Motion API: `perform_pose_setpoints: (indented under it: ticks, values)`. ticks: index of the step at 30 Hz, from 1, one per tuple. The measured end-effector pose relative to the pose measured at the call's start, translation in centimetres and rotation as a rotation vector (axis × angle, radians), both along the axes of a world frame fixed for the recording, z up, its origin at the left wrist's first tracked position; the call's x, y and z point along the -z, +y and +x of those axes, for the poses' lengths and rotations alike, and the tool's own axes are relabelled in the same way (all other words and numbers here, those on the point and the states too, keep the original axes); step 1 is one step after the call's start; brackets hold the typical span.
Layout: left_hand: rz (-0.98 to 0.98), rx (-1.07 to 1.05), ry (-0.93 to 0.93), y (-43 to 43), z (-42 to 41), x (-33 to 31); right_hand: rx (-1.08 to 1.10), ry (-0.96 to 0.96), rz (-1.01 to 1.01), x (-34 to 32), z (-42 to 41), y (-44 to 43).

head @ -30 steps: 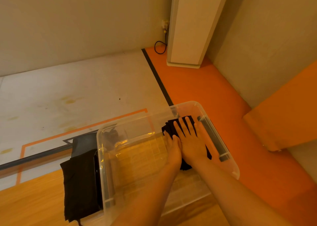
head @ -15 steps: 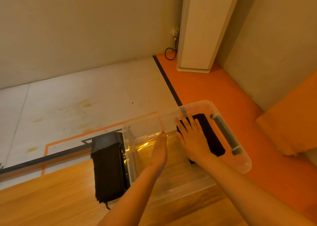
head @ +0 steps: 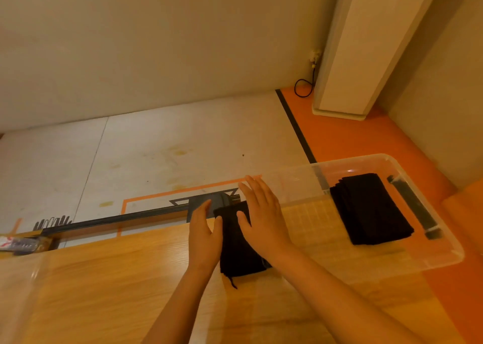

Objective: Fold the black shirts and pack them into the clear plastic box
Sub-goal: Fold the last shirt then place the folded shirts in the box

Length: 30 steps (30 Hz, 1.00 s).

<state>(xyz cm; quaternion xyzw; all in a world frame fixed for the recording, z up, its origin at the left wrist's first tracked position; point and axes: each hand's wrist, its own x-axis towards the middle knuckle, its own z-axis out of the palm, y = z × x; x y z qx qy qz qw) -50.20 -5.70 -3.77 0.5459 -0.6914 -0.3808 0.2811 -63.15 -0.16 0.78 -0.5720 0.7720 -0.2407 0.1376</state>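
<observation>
Counter (head: 104, 278): light wood-grain, smooth, slightly glossy. Beyond it, a pale stained floor (head: 156, 147) with orange tape lines, then a black strip and an orange floor section (head: 352, 139) behind the box. Plain beige wall (head: 156, 43). White square column (head: 360, 43) stands behind the box, with a black cable (head: 303, 87) looped at its base. Box (head: 456, 254): clear plastic, rectangular, rounded corners, open top, sits on the counter's right end; black latch bar (head: 413, 207) on its right side. Folded shirt (head: 371, 210), a matte black rectangle, lies flat inside the box near that latch side. Second shirt (head: 235, 249), a folded narrow black strip with a thread hanging off its near end, lies on the counter just left of the box. Left hand (head: 202, 234) is edge-on at that shirt's far-from-box side, grip apart, fingers straight. Right hand (head: 264, 218) lies flat over the shirt on the box side, grip apart, fingers straight and spread, not curled round anything.
</observation>
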Motion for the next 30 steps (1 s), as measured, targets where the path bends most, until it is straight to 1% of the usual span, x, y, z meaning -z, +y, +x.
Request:
perform_pose_setpoints:
  ticks: [4, 7, 10, 14, 19, 23, 27, 30]
  values:
    - [0.182, -0.002, -0.045, -0.1, 2.7, 2.4, 0.017, -0.030, 0.122, 2.2, 4.4, -0.7]
    - [0.375, 0.003, -0.064, -0.1, 3.2, 3.7, 0.117, -0.067, 0.225, 4.5, 5.9, -0.6]
    - [0.494, -0.001, -0.037, 0.0, 2.8, 4.5, 0.176, -0.021, 0.318, 6.5, 6.7, -0.4]
    - [0.581, -0.039, -0.008, -0.3, 1.8, 5.0, 0.258, -0.035, 0.337, 7.5, 7.5, -0.8]
    - [0.587, -0.069, -0.043, -0.5, 1.5, 5.3, 0.278, 0.006, 0.365, 8.0, 8.1, -1.1]
    - [0.605, -0.063, -0.046, -0.7, 1.4, 5.2, 0.327, -0.011, 0.380, 8.1, 8.1, -1.0]
    - [0.652, -0.092, -0.006, -0.9, 1.2, 5.3, 0.304, -0.011, 0.407, 8.6, 8.0, -1.1]
    - [0.732, -0.123, 0.040, -1.2, 0.8, 5.6, 0.282, -0.024, 0.419, 9.2, 7.8, -1.1]
